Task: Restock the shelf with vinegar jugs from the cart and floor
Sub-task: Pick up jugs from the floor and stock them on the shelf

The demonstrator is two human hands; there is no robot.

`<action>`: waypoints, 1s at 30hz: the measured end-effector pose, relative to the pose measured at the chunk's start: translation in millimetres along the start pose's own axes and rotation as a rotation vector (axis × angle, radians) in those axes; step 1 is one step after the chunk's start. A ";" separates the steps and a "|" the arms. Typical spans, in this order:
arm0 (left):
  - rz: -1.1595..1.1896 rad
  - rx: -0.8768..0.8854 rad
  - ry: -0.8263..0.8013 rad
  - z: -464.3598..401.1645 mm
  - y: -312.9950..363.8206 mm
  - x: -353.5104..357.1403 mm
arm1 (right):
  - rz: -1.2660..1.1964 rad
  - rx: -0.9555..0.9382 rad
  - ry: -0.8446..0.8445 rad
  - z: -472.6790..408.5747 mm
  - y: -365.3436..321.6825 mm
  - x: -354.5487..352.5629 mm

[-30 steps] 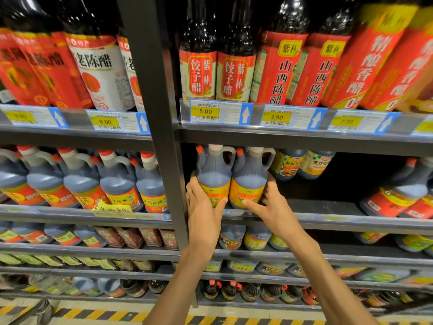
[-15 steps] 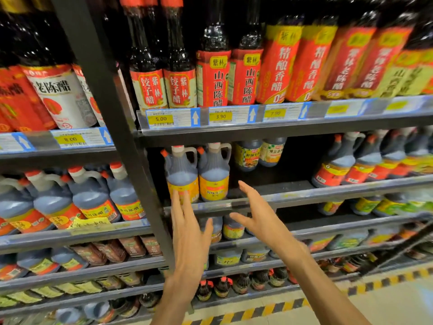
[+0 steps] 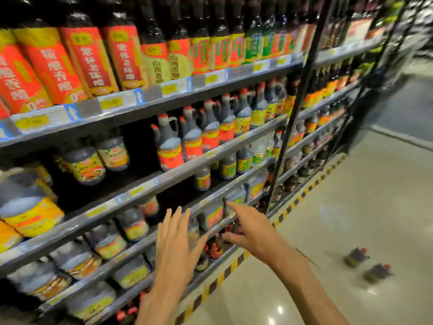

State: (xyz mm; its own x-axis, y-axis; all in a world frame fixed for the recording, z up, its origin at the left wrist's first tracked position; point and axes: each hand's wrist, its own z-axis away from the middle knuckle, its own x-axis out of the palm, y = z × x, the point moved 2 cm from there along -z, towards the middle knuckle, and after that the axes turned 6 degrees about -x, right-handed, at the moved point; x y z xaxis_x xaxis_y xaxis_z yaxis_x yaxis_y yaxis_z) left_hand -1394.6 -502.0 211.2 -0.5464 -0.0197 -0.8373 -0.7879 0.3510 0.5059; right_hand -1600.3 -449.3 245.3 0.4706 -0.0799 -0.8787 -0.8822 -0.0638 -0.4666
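1. The shelf [image 3: 150, 186] fills the left of the view, its tiers crowded with handled vinegar jugs [image 3: 169, 146] and taller bottles above them; motion blur smears the labels.
2. The left hand [image 3: 174, 242] hangs before the shelf's lower tiers, fingers straight and spread, holding nothing.
3. The right hand [image 3: 251, 227], right of it, is likewise released and empty, forefinger stretched toward the shelf edge.
4. Two jugs on the floor [image 3: 367, 263] lie well right of the shelf, apart from both hands.
5. Full of dark liquid, each will likely feel heavy and rigid; the moulded handle by the neck looks the surest hold.
6. The floor [image 3: 351, 184] is glossy, a striped strip along the shelf base.
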 end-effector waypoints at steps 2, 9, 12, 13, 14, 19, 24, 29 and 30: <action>0.014 0.078 -0.039 -0.4 41.5 35.6 | 0.060 0.081 0.044 34.4 44.3 -21.7; 0.037 0.330 -0.311 -9.3 189.6 144.9 | 0.094 0.464 0.192 165.4 174.8 -84.5; 0.080 0.429 -0.427 -12.5 245.5 188.3 | 0.072 0.650 0.292 215.2 221.1 -105.2; 0.101 0.458 -0.453 -15.5 264.4 202.4 | 0.064 0.709 0.318 229.1 233.5 -112.6; 0.118 0.488 -0.477 -18.6 282.6 216.7 | 0.061 0.760 0.343 241.5 244.6 -119.8; 0.208 0.632 -0.574 -38.7 375.6 283.4 | 0.092 0.973 0.440 281.5 309.6 -156.7; 0.250 0.711 -0.687 -69.9 464.8 337.6 | 0.104 1.130 0.505 294.7 365.4 -193.5; 0.230 0.809 -0.751 -95.3 536.7 399.1 | 0.075 1.235 0.563 299.0 424.4 -217.6; 0.241 0.817 -0.770 -98.4 545.8 410.0 | 0.069 1.242 0.580 299.0 436.7 -220.1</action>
State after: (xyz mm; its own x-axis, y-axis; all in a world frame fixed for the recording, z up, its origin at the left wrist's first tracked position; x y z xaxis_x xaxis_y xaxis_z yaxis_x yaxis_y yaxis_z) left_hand -2076.6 -410.6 164.4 -0.1173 0.6096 -0.7840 -0.1127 0.7762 0.6204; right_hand -2094.7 -162.2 204.8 0.0954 -0.4668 -0.8792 -0.1959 0.8571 -0.4764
